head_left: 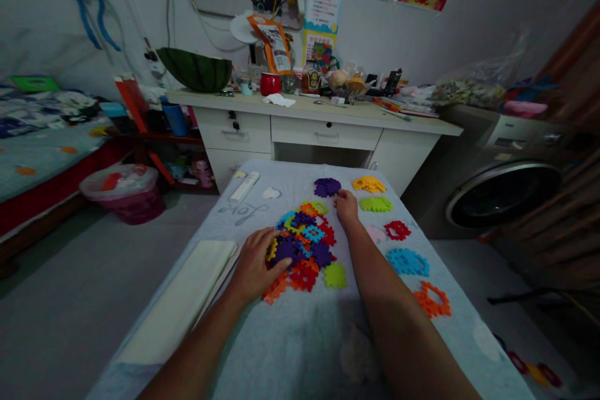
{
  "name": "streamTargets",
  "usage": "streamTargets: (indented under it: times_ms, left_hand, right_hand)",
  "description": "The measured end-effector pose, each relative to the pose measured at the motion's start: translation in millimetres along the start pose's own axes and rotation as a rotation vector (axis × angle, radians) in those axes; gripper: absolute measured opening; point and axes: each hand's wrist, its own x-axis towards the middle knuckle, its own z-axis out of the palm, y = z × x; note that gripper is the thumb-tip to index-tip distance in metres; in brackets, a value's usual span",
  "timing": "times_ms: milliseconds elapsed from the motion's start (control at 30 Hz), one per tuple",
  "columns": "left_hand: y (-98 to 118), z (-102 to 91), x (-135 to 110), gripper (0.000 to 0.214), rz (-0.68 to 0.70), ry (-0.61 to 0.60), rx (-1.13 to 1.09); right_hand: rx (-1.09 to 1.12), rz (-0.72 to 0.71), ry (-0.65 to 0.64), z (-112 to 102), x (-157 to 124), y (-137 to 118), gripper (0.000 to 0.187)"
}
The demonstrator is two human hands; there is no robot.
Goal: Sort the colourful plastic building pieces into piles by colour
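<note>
A mixed pile of plastic puzzle pieces with notched edges, in purple, red, orange, blue and green, lies mid-table. Against its left side rests my left hand, thumb apart from the fingers, touching the purple and yellow pieces. My right hand is beside a small purple stack at the far side, its fingers curled together; whatever they may hold is hidden. Sorted by colour along the right are yellow pieces, green pieces, red pieces, blue pieces and orange pieces.
A pale blue cloth covers the table. On its left are a folded cream cloth and a white strip-like object. One green piece lies near the pile. Behind stands a cluttered white desk; a washing machine is at right.
</note>
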Motion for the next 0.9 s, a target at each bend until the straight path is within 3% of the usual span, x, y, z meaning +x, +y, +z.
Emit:
streamTargets:
  times_ms: [167, 367, 500, 667, 833, 900]
  left_hand:
    - [1.0, -0.3, -0.6, 0.055, -0.003, -0.020, 0.003]
    - [-0.1, 0.7, -1.7, 0.057, -0.050, -0.019, 0.004]
    - [0.8, 2.4, -1.9, 0.057, -0.032, -0.020, -0.007]
    - [0.6, 4.0, -1.3, 0.058, -0.022, -0.029, -0.013]
    - [-0.3, 3.8, -0.6, 0.060, -0.035, -0.038, -0.029]
    - [-0.2, 3.4, -0.6, 0.061, -0.040, -0.042, -0.037]
  right_hand:
    - [-0.352, -0.197, -0.063, -9.1, -10.7, 1.5, 0.030]
    - [-0.613, -0.388, -0.408, -5.9, -28.4, -11.9, 0.033]
    - [-0.770, -0.440, -0.512, 0.1, -38.9, -21.1, 0.041]
    - [-0.792, -0.440, -0.667, 4.6, -45.6, -31.9, 0.042]
    - [-0.714, -0.420, -0.901, 3.4, -52.5, -49.5, 0.048]
    - [-0.734, -0.424, -0.927, 2.1, -54.5, -56.1, 0.043]
